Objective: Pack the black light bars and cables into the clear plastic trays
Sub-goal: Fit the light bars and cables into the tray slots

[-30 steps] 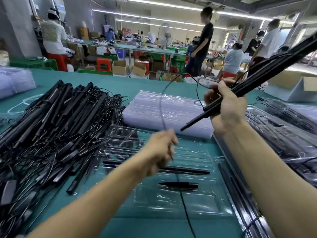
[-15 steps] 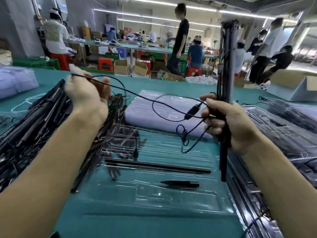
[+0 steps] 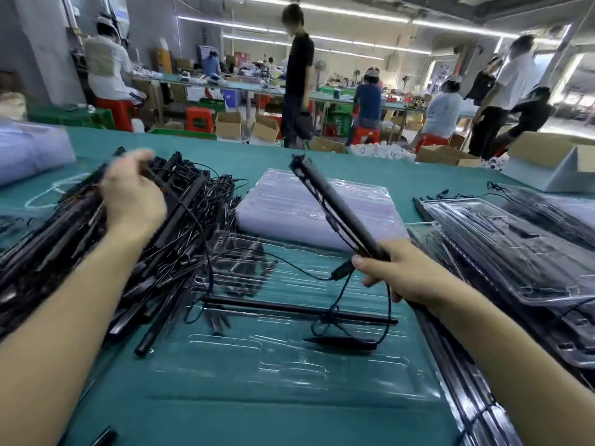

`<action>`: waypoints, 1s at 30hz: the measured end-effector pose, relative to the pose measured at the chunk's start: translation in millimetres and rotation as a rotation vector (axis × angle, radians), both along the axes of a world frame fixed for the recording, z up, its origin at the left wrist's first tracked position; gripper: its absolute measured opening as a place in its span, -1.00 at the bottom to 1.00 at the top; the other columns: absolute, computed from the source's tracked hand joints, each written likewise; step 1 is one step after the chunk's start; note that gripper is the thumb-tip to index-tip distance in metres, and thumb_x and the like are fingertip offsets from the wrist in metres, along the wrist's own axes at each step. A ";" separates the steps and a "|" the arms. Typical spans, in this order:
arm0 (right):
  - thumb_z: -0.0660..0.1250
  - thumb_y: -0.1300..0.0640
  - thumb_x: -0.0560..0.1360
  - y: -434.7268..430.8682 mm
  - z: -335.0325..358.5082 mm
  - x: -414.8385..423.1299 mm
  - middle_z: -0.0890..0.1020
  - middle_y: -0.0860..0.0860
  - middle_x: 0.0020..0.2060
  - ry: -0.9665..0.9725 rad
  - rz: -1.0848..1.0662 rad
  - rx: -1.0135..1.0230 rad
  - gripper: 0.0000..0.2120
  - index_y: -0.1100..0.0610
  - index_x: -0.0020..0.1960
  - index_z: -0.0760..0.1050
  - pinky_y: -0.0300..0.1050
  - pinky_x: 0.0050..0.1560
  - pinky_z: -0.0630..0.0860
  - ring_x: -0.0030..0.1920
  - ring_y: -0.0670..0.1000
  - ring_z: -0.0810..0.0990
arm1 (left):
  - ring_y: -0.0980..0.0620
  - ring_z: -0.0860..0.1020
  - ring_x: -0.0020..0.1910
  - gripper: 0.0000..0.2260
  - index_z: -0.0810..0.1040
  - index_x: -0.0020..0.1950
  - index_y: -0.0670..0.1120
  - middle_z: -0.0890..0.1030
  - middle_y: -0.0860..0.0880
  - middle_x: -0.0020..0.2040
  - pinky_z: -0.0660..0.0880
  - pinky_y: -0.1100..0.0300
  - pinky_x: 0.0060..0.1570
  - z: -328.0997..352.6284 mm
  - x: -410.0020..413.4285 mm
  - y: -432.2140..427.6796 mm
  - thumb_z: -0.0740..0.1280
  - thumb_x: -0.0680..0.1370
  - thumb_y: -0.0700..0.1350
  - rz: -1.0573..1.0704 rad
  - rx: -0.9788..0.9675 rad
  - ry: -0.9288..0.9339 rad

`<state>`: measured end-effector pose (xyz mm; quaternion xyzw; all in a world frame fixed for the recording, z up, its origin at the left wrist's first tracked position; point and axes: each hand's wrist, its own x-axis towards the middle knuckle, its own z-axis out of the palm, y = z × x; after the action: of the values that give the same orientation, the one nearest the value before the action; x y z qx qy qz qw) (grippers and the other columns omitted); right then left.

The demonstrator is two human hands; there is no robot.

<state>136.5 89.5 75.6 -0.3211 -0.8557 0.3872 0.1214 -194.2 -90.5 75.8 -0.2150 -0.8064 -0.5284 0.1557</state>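
Observation:
My right hand [image 3: 399, 278] grips a black light bar [image 3: 335, 204] that tilts up and to the left above the table. Its cable [image 3: 341, 272] hangs slack from the hand, over the clear plastic tray [image 3: 289, 375] in front of me. In that tray lie a long black bar [image 3: 289, 309] and a short black piece [image 3: 344, 342]. My left hand [image 3: 132, 194], blurred, is over the big pile of black bars and cables [image 3: 64, 252] at the left. Whether it holds anything is unclear.
A wrapped stack of empty clear trays [image 3: 315, 207] lies beyond the open tray. Filled trays [image 3: 515, 246] are stacked at the right. A cardboard box [image 3: 553, 162] stands at the back right and a plastic bag [image 3: 29, 149] at the far left. Other people work behind the table.
My right hand has tipped the bar from upright to slanting left and has come lower. My left hand went from holding the cable stretched out to hovering over the pile, and the cable now hangs slack.

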 end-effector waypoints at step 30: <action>0.60 -0.14 0.25 23.1 8.1 51.7 0.65 0.19 -0.22 0.142 0.317 -0.225 -0.45 -0.08 0.20 0.58 -0.20 -0.19 0.47 -0.23 0.03 0.61 | -0.04 0.63 0.12 -0.37 0.38 0.40 -0.07 0.64 -0.05 0.17 0.56 0.16 0.00 -59.5 175.1 52.1 0.52 0.37 -0.18 -1.423 0.155 -0.653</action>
<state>188.2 112.6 83.7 -0.1659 -0.8361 0.5163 0.0825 -19.0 -38.4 16.3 -0.5022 -0.4406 -0.5925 -0.4501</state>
